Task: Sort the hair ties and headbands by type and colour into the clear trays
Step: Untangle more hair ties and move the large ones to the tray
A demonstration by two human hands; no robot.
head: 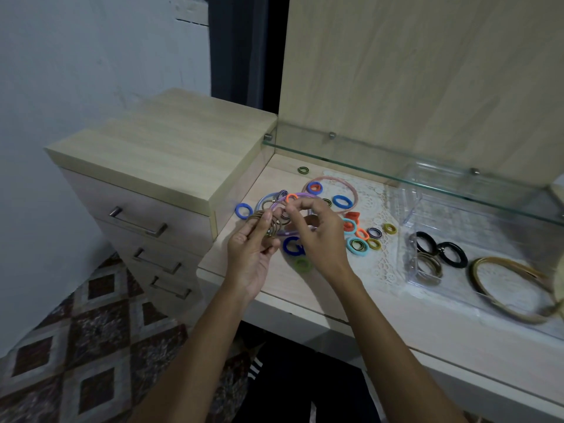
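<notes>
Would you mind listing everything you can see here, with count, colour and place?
Thin elastic ties: a bunch, brown, held in the left hand above the desk.
Fabric hair ties: many, blue, orange, teal, green and striped, scattered on the desk.
Headbands: pink and purple, among the loose ties.
Clear tray: one, on the desk's right part.
Black ties: two, in the tray.
Brown ties: a small stack, in the tray.
Tan headband: one, right of the black ties.
Glass shelf: one, above the desk.
Drawer unit: one, light wood, left.
Left hand: grips the brown bunch.
Right hand: fingers curled, pinching at the bunch.
</notes>
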